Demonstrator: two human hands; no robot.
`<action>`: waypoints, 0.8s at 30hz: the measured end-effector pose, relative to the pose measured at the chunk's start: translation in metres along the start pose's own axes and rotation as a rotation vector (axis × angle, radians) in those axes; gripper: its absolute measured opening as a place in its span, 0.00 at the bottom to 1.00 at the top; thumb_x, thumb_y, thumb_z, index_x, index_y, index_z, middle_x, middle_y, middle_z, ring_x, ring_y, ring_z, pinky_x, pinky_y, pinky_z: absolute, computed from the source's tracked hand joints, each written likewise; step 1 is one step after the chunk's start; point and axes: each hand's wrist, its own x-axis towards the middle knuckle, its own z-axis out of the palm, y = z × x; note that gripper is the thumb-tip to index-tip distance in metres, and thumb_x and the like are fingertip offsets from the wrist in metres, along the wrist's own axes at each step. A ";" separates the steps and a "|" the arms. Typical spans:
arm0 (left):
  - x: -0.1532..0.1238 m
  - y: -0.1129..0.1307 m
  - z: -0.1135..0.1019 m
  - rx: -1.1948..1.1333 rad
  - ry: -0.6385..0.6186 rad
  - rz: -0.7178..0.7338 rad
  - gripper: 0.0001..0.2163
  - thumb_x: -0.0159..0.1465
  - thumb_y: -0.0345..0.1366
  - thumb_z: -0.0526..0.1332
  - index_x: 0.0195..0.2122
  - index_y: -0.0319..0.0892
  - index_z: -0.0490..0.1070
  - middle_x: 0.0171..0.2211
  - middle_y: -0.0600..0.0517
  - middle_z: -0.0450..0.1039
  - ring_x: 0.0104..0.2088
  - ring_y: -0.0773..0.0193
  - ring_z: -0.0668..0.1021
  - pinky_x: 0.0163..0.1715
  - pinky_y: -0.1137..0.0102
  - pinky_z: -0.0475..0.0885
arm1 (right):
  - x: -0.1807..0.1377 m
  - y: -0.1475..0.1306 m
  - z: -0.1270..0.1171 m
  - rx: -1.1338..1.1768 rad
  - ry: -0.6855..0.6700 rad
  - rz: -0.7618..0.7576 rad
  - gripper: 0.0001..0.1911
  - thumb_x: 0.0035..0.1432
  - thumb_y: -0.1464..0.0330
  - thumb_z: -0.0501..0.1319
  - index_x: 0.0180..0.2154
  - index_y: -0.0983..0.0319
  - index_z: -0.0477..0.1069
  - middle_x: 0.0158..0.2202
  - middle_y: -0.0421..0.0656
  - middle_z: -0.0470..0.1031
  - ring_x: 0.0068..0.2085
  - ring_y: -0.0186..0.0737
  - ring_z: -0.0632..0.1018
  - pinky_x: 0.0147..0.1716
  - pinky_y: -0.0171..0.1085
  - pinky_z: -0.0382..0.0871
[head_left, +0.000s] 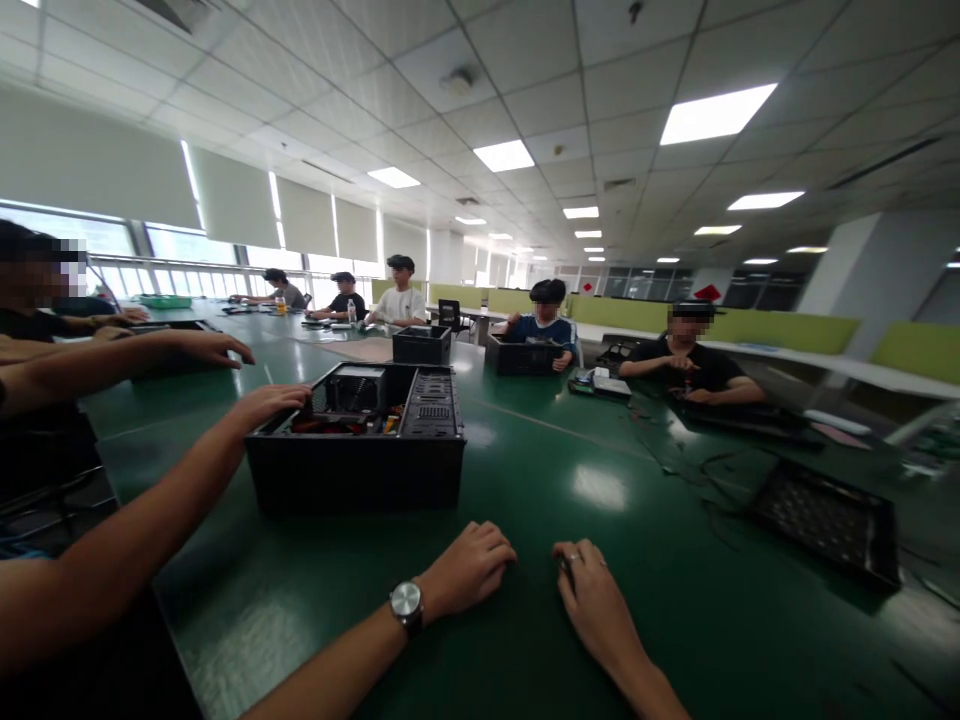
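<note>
The left hand (469, 572) and right hand (600, 605) curl loosely, any grip unclear; ahead-left, the computer case (356, 475) looks stiff, probably heavy, best held under opposite walls.

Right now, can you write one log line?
left hand: over green table | right hand: small dark item, unclear | open computer case: another person's hand at edge

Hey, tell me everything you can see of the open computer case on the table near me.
The computer case is black, boxy and apparently metal, lying open side up on the green table. Inside are a dark boxy unit at the far left, a slotted panel along the right and some orange-yellow bits. Another person's hand touches its left edge.
</note>
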 end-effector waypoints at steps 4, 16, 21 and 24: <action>-0.001 0.000 0.001 -0.044 0.043 -0.030 0.11 0.69 0.27 0.55 0.50 0.44 0.71 0.46 0.50 0.74 0.47 0.61 0.74 0.49 0.65 0.69 | 0.003 0.001 -0.002 -0.028 0.059 0.038 0.11 0.66 0.69 0.49 0.42 0.58 0.69 0.40 0.46 0.69 0.42 0.48 0.75 0.41 0.47 0.71; 0.001 0.023 0.004 0.034 0.216 0.046 0.13 0.70 0.29 0.54 0.54 0.43 0.69 0.51 0.46 0.73 0.58 0.57 0.71 0.60 0.58 0.69 | -0.002 -0.005 -0.005 -0.053 0.182 0.005 0.11 0.66 0.73 0.48 0.46 0.60 0.65 0.43 0.48 0.66 0.46 0.49 0.72 0.48 0.48 0.68; 0.077 -0.004 -0.007 0.259 0.188 -0.048 0.17 0.71 0.35 0.56 0.60 0.42 0.66 0.59 0.45 0.68 0.64 0.57 0.65 0.67 0.59 0.60 | -0.022 -0.028 -0.015 -0.091 0.078 -0.148 0.14 0.60 0.79 0.50 0.43 0.59 0.67 0.39 0.45 0.66 0.43 0.47 0.72 0.44 0.45 0.69; 0.140 -0.039 -0.029 0.303 0.218 -0.122 0.21 0.72 0.40 0.55 0.65 0.41 0.62 0.65 0.43 0.61 0.69 0.53 0.58 0.69 0.57 0.52 | -0.045 -0.040 -0.024 -0.113 0.047 -0.173 0.16 0.58 0.81 0.51 0.43 0.58 0.66 0.38 0.44 0.66 0.40 0.44 0.73 0.39 0.42 0.70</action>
